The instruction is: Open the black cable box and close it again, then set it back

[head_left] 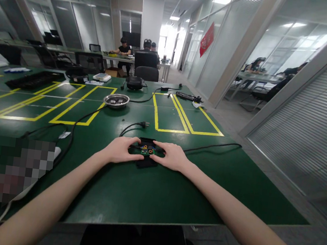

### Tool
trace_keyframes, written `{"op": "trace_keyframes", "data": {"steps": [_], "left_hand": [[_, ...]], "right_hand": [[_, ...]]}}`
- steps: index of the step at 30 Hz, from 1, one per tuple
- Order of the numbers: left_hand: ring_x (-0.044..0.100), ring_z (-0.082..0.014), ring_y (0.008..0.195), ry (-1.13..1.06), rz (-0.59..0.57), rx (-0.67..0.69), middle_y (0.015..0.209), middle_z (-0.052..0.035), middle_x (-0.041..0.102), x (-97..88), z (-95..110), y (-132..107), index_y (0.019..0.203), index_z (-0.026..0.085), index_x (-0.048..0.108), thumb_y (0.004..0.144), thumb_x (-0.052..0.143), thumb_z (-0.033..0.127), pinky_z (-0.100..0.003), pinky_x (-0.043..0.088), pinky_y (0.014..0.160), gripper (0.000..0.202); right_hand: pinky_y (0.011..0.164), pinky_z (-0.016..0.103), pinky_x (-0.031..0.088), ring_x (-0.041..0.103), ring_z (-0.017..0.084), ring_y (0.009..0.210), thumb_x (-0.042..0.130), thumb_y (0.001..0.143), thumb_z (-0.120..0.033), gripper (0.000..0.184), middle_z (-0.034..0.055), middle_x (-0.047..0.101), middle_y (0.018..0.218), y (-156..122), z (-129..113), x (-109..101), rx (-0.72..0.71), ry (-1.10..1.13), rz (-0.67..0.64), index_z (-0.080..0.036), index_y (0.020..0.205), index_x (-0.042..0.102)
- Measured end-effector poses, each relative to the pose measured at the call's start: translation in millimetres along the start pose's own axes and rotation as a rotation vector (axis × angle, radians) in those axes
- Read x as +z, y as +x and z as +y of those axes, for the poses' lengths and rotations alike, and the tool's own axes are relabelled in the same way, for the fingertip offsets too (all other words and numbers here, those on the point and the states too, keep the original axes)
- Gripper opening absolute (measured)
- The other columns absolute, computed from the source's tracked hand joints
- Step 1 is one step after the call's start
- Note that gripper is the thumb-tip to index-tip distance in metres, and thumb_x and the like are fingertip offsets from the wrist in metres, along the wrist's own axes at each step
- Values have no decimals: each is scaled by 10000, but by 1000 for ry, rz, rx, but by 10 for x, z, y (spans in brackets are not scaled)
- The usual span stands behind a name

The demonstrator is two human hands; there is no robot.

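My left hand [120,150] and my right hand [172,156] grip an opened power adapter from its two ends, thumbs near me and fingers on the far side. Its green circuit board [147,151] shows between them, with copper-coloured coils and other small parts. Behind the board stands a black casing half [148,141]; another dark flat piece [146,163] lies on the near side, partly under my thumbs. A black cord with a plug [144,124] lies beyond my left hand. Another black cord [214,146] runs off to the right. My fingertips partly hide the adapter's ends.
On the green table [142,199] are a metal bowl [116,101] with metal parts, a black case [134,82], a folded tripod-like object [188,97] and a long black tray [34,79]. A blurred-out object [16,176] lies left. People sit at farther tables.
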State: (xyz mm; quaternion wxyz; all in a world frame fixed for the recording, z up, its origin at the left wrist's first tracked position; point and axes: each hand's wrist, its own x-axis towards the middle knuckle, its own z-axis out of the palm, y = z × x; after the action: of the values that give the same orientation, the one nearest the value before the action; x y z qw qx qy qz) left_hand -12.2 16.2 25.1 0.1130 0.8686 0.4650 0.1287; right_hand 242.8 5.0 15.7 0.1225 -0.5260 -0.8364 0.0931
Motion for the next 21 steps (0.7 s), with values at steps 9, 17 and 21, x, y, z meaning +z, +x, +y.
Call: {"op": "trace_keyframes", "data": {"steps": [9, 17, 21], "left_hand": [[707, -315, 1137, -216, 1, 37, 1365, -144, 702, 13, -129, -64, 1433, 195, 615, 770, 789, 612, -366, 585, 882, 802], [703, -309, 1061, -200, -37, 36, 1265, -135, 730, 19, -183, -68, 1454, 191, 597, 753, 798, 638, -365, 576, 847, 855], [686, -296, 987, -175, -29, 41, 1177, -113, 728, 4, -205, -75, 1461, 214, 592, 740, 788, 689, -371, 553, 835, 886]], "right_hand": [[804, 375, 556, 748, 278, 877, 668, 884, -617, 727, 103, 798, 1033, -48, 120, -51, -47, 72, -42, -197, 1475, 609], [775, 353, 545, 726, 233, 809, 712, 863, -584, 679, 90, 792, 1111, -45, 226, -38, -106, 158, -51, -235, 1441, 639], [783, 362, 546, 731, 250, 855, 723, 861, -583, 698, 95, 785, 1154, -41, 219, -77, -96, 148, -82, -235, 1457, 625]]}}
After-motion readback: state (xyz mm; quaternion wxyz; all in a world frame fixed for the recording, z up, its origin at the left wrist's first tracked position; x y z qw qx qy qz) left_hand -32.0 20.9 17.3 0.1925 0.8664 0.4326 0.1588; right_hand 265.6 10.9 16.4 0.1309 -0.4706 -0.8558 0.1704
